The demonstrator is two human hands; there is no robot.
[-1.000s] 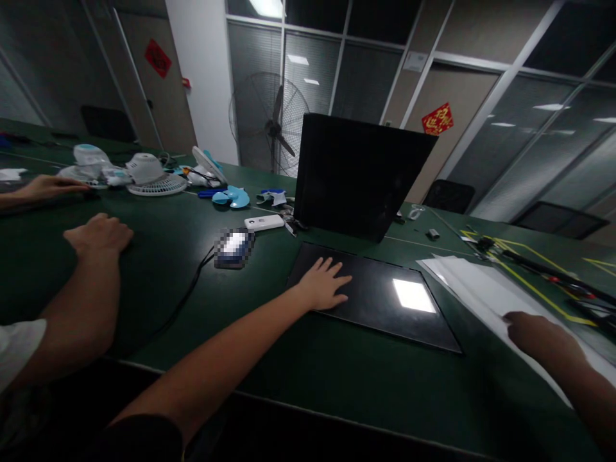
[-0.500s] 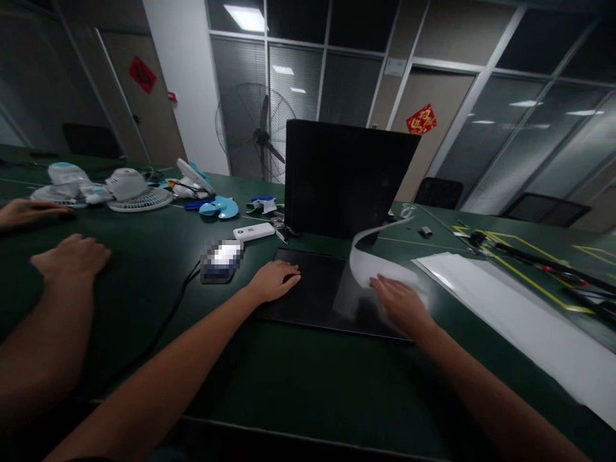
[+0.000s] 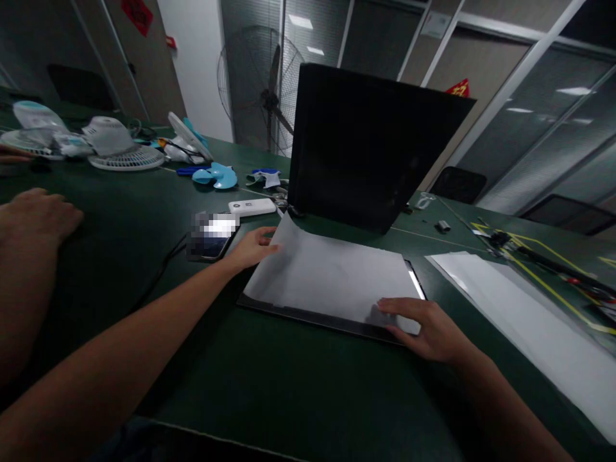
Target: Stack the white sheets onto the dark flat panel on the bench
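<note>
A white sheet [image 3: 332,269] lies over a flat black panel [image 3: 317,319] on the table in front of me; its far left corner curls upward. My left hand [image 3: 253,248] is at the sheet's left edge with thumb and fingers apart, the thumb against the sheet. Near the front right corner, my right hand [image 3: 426,327] rests its fingertips on the sheet, thumb spread away from them. A large black screen-like panel [image 3: 370,154] stands upright just behind.
Left of me are a phone [image 3: 214,240] with a cable, a white power-bank-like device [image 3: 253,206], blue fan blades [image 3: 215,175] and white fan parts [image 3: 128,154]. Another person's hand [image 3: 43,215] rests at far left. More white sheets [image 3: 520,327] lie at right.
The white sheet, bent up under my right hand before, now lies spread across the flat panel. My left hand shifted left off the panel to the sheet's edge. The view tilted down.
</note>
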